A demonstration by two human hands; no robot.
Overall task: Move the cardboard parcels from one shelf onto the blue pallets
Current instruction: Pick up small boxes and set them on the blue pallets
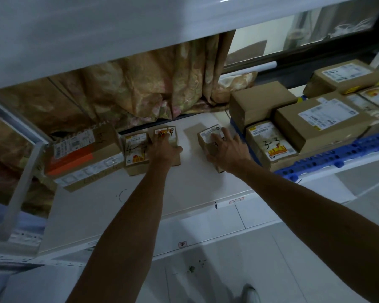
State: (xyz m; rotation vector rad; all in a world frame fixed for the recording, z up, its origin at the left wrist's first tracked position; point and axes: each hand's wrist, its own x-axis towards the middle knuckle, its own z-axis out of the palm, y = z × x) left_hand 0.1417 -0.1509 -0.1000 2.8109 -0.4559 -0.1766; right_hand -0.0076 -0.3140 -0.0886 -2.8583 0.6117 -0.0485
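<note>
On the white shelf (pixel 184 189), my left hand (pixel 163 147) grips a small cardboard parcel (pixel 173 134) with an orange and white label. My right hand (pixel 227 149) grips another small parcel (pixel 208 137) with a white label, a little to the right. Left of these stand a small parcel marked 4-7 (pixel 136 153) and a longer box with an orange patch (pixel 83 156). The blue pallet (pixel 337 154) at the right carries several cardboard parcels, among them one marked 3-3 (pixel 269 145) at its near left corner.
A white upper shelf (pixel 96 36) hangs low over the parcels. A white upright post (pixel 22 182) stands at the left. A patterned curtain (pixel 151 84) hangs behind the shelf. White tiled floor lies below, with my shoe (pixel 249 291) on it.
</note>
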